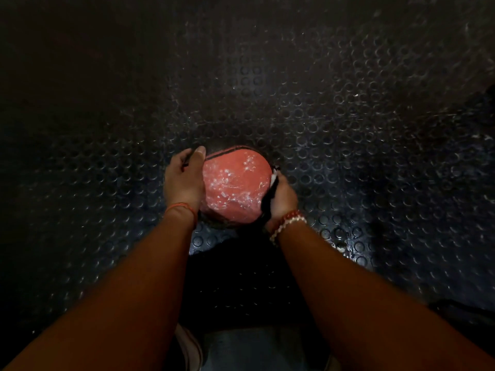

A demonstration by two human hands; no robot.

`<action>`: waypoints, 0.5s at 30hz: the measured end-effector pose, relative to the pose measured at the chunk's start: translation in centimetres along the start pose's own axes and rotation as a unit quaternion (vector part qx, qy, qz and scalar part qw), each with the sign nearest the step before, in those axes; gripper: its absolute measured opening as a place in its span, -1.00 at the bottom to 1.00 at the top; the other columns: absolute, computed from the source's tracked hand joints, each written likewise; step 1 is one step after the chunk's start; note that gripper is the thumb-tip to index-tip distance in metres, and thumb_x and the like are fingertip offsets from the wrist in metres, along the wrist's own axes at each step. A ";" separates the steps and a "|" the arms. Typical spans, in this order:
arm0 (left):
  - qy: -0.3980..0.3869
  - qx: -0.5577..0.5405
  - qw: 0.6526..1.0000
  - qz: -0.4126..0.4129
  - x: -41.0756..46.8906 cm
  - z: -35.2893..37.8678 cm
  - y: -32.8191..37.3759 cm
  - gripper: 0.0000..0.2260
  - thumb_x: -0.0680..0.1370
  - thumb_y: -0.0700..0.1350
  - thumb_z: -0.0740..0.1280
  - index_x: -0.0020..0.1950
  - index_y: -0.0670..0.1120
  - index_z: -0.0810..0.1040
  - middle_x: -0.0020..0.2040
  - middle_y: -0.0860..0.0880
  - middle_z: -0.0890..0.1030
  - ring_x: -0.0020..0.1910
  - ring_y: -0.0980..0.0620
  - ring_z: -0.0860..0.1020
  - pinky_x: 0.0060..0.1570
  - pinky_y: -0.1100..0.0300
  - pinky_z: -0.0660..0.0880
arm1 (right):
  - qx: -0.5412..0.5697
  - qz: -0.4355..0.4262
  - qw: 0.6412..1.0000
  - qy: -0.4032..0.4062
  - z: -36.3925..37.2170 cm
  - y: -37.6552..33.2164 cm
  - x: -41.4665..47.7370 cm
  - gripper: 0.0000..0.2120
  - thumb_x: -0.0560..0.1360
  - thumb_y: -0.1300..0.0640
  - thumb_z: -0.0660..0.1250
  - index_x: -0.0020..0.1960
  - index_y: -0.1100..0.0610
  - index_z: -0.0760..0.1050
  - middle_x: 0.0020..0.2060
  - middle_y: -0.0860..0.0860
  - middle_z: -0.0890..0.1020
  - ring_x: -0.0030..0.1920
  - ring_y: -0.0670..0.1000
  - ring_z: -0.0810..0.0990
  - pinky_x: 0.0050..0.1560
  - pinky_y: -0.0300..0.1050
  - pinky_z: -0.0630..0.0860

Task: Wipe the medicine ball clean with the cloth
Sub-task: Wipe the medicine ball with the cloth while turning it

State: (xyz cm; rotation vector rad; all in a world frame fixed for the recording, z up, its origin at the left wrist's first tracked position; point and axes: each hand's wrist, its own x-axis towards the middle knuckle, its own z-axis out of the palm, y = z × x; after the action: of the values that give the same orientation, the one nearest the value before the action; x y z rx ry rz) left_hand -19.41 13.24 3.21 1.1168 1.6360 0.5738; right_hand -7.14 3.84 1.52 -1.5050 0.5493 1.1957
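A red and black medicine ball (235, 183) sits on the floor in the middle of the head view, its red top flecked with white dust or foam. My left hand (184, 178) lies against the ball's left side, thumb along the upper edge, fingers wrapped out of sight behind it. My right hand (282, 199) grips a dark cloth (269, 196) with a white patch and presses it against the ball's right side. Both forearms reach in from the bottom of the frame.
The dark rubber floor mat (348, 116) with raised round studs spreads all around, scuffed with pale marks at the right. A shoe tip (190, 349) shows at the bottom edge between my arms.
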 end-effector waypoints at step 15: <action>-0.004 0.009 1.000 0.006 0.2 0.3 -0.2 -0.54 0.42 0.26 0.36 0.22 0.04 0.58 0.22 -0.03 0.56 0.14 0.05 0.55 0.20 0.16 0.46 | -0.361 -0.372 0.853 -0.063 3.2 -3.1 -0.4 -0.67 0.59 0.05 0.17 0.26 0.11 0.56 0.26 0.06 0.52 0.25 0.04 0.49 0.31 -0.18 0.32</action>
State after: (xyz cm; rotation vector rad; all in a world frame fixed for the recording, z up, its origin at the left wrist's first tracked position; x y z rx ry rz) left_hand -19.22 13.26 2.90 1.1404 1.6310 0.5617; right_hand -5.92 7.67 3.63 -1.9663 -0.6331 0.8757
